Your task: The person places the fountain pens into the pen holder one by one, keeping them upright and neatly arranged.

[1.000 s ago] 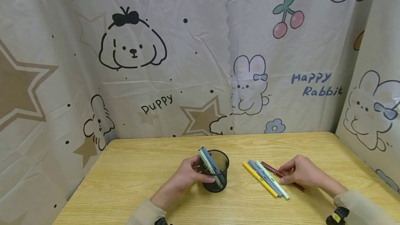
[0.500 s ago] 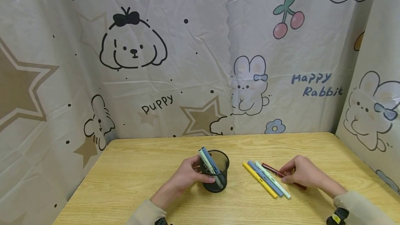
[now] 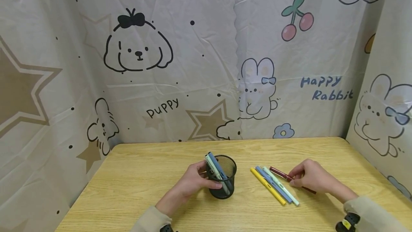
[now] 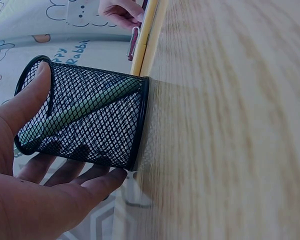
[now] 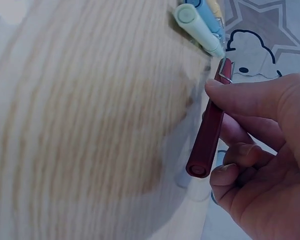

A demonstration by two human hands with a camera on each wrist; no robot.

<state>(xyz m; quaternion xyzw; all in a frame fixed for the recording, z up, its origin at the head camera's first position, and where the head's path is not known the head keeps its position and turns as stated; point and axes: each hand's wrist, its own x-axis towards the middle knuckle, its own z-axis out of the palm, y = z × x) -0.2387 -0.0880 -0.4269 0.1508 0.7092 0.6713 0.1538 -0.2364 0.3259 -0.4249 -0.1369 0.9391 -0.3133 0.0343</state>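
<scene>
A black mesh pen cup stands on the wooden table with a pale green pen and a blue pen leaning inside. My left hand grips the cup from its left side, thumb on the rim. My right hand pinches a dark red pen and lifts its near end off the table. Beside it lie a yellow pen, a blue pen and a mint pen.
A printed cartoon cloth walls the table at the back and on both sides. Bare tabletop lies left of the cup and along the front edge.
My right hand has closed its pinch on the dark red pen and shifted it slightly right, away from the other three. The left hand and cup have not moved.
</scene>
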